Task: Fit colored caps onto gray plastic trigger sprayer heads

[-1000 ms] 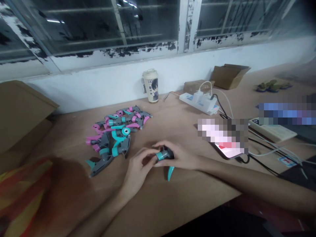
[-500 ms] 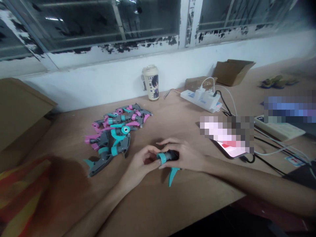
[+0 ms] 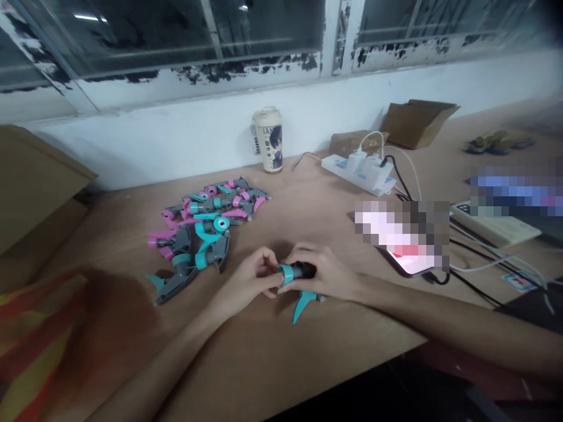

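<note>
Both my hands meet over one spray trigger head point(image 3: 298, 274), dark grey with a teal collar and a teal lever hanging down toward the table. My right hand point(image 3: 328, 274) wraps round its body. My left hand point(image 3: 250, 280) pinches at the teal collar end. A pile of similar trigger heads point(image 3: 200, 231) in grey, pink and teal lies on the wooden table point(image 3: 308, 346) to the left of my hands.
A printed coffee cup point(image 3: 268, 139) stands by the wall. A white power strip point(image 3: 360, 170) with cables, a lit phone point(image 3: 411, 261), and cardboard boxes point(image 3: 417, 122) sit to the right. A large cardboard box point(image 3: 35, 187) stands at far left.
The hands stay on the trigger head and have turned it slightly; the teal lever now points more to the left. The view has tilted a little.
</note>
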Tool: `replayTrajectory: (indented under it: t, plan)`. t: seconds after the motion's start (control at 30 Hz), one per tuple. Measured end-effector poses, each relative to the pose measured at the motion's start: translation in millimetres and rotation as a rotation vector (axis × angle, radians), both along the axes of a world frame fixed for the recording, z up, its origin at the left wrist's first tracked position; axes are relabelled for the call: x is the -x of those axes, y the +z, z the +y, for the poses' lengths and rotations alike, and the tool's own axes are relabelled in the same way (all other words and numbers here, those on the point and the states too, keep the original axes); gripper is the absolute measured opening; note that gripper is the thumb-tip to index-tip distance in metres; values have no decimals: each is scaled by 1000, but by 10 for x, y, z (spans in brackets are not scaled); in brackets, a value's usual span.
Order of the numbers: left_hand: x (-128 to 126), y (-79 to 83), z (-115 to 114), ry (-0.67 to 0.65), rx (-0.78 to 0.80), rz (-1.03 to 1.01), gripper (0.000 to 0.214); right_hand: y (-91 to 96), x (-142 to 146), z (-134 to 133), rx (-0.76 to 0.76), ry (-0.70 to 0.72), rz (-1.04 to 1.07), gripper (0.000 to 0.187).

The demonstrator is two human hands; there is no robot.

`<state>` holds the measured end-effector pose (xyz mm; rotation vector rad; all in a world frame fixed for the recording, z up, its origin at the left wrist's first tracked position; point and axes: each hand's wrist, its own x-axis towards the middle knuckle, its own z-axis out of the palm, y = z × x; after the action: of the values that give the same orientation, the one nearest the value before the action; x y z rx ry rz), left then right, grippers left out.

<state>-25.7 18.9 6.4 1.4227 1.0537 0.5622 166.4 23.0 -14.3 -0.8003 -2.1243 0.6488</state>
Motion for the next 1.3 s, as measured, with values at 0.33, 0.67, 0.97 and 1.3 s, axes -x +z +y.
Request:
replayTrajectory:
  t: [0.33,0.67,0.97,1.3]
  plan:
    - [-66,55,46,11,32,0,29,24,-28,54,-15,57,-70,28]
    - [-88,-8,-33,73,-39,57,20,-12,-27,98,-73,29,-128,30]
    - [-132,-28,-148,143,-282,231,13,-18,-15,89,-57,-67,-98,21]
    - [-221,-37,-259,297,-711,438,16,-32,6,82,-81,-97,-103,14]
